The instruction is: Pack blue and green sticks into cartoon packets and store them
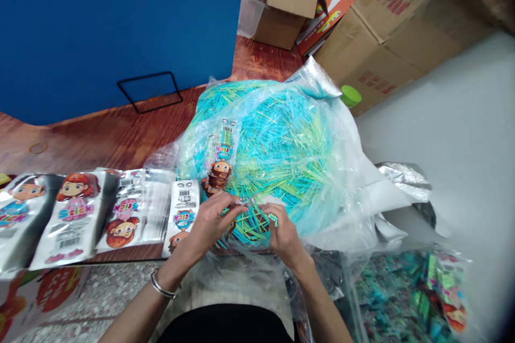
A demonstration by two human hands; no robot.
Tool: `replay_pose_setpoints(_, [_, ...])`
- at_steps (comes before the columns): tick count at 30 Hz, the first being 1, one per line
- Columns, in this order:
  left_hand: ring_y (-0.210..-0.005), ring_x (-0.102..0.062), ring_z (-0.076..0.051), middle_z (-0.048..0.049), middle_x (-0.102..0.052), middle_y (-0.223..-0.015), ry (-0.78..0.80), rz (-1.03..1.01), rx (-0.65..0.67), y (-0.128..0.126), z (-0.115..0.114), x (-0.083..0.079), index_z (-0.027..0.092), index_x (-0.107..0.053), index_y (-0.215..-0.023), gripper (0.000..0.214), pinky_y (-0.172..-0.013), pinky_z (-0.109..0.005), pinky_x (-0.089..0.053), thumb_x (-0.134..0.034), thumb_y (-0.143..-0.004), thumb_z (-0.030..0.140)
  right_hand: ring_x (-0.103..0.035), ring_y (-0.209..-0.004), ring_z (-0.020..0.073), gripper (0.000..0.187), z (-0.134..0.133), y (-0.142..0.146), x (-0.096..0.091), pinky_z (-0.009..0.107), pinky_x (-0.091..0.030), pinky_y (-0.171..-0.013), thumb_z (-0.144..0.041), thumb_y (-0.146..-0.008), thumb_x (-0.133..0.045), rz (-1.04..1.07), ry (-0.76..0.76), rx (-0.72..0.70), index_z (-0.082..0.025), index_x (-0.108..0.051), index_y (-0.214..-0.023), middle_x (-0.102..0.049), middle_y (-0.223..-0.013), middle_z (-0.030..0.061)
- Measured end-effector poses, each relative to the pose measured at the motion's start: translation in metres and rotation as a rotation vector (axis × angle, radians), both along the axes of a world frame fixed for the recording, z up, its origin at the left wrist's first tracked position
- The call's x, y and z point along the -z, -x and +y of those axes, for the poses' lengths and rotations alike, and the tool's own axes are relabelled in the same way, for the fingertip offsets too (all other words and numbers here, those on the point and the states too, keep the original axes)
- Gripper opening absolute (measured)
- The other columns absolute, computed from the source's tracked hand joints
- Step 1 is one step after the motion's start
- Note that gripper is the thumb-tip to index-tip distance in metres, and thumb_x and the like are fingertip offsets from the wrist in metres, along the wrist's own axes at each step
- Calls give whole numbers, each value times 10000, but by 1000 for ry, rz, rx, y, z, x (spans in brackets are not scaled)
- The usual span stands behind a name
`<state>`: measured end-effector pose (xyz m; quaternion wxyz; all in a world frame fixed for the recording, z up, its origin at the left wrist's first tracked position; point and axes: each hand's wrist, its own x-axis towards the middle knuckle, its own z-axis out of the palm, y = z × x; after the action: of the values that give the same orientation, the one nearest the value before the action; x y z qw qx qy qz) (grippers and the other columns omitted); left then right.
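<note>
A large heap of thin blue and green sticks [277, 134] lies in a spread clear plastic bag [341, 182] in front of me. My left hand [215, 220] pinches with thumb and fingers at the heap's near edge; something small and whitish is at its fingertips, too blurred to name. Just to the right, my right hand [284, 230] is closed around a small bunch of green and blue sticks [273, 218], their ends showing. Printed character packets [222, 158] lie on the heap beyond my left hand. Beside my left wrist is a printed pouch [182, 214].
Stacks of printed pouches [74, 214] line the table's left front edge. A black wire frame [151, 92] stands by a blue panel [116, 27]. Cardboard boxes [386, 27] are at the back right. A clear bag of filled packets [406, 295] sits low at the right.
</note>
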<state>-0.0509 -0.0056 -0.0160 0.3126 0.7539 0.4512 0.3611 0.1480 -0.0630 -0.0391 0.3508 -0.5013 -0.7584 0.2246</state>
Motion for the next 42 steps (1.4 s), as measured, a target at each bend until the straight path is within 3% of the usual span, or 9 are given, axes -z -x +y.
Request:
replay_pose_setpoints(8, [-656, -593, -128, -3, -649, -690, 51, -21, -12, -3, 0, -3, 187, -624, -783, 170, -627, -229, -440, -573, -829, 343, -533, -1090, 218, 362, -1, -2, -1, 450, -475, -901, -56, -852, -322, -4, 6, 16, -224, -393, -1164, -548, -1092, 113])
replay_pose_setpoints(17, [-656, -586, -134, -16, -645, -684, -18, -15, 50, -6, 1, -4, 179, -624, -779, 164, -623, -233, -435, -574, -832, 325, -525, -1113, 209, 305, -1, -9, -2, 435, -454, -929, -93, -882, -343, 34, 10, 50, -219, -425, -1147, -553, -1114, 122])
replay_pose_setpoints(21, [-656, -583, -133, -25, -646, -696, -40, 16, 96, -11, 3, -4, 180, -626, -783, 189, -634, -237, -440, -551, -846, 342, -572, -1052, 201, 178, 2, -8, -19, 421, -436, -943, -205, -922, -363, 268, 152, 192, -231, -503, -1029, -612, -1043, 85])
replay_pose_setpoints(24, [-665, -578, -133, -20, -645, -700, -71, 46, 149, -16, 3, -1, 185, -624, -805, 164, -645, -238, -436, -570, -837, 336, -616, -996, 211, 182, 8, -10, -43, 426, -449, -919, -296, -936, -368, 576, 291, 377, -231, -534, -976, -658, -975, 57])
replay_pose_setpoints(26, [-683, -579, -138, -17, -649, -710, -89, 52, 180, -20, 3, 2, 189, -622, -834, 140, -653, -241, -434, -584, -829, 324, -644, -942, 218, 176, 12, -12, -60, 433, -471, -879, -333, -930, -389, 759, 357, 416, -237, -530, -973, -683, -938, 43])
replay_pose_setpoints(28, [-697, -580, -145, -16, -648, -710, -103, 51, 205, -25, 2, 4, 188, -619, -864, 134, -657, -245, -433, -596, -821, 312, -653, -916, 219, 171, 16, -14, -74, 430, -475, -869, -348, -920, -417, 811, 405, 381, -237, -537, -969, -699, -921, 35])
replay_pose_setpoints(31, [-708, -583, -152, -14, -635, -697, -118, 69, 236, -30, 0, 6, 180, -608, -886, 142, -661, -247, -433, -605, -814, 302, -625, -979, 215, 210, 20, -12, -86, 413, -432, -927, -359, -913, -436, 617, 436, 321, -223, -583, -976, -698, -976, 46])
replay_pose_setpoints(36, [-708, -585, -153, -16, -633, -710, -94, 66, 272, -32, -4, 5, 176, -596, -878, 148, -664, -251, -435, -587, -824, 314, -586, -1035, 204, 283, 34, -4, -87, 394, -400, -948, -402, -912, -418, 341, 472, 197, -215, -583, -1046, -672, -1058, 55])
replay_pose_setpoints(42, [-753, -606, -159, -47, -667, -809, 117, -108, 299, -28, -4, 1, 178, -624, -860, 178, -704, -256, -452, -604, -804, 346, -646, -911, 195, 277, 53, 8, -84, 359, -483, -835, -451, -869, -468, 551, 637, 98, -210, -567, -963, -714, -899, 31])
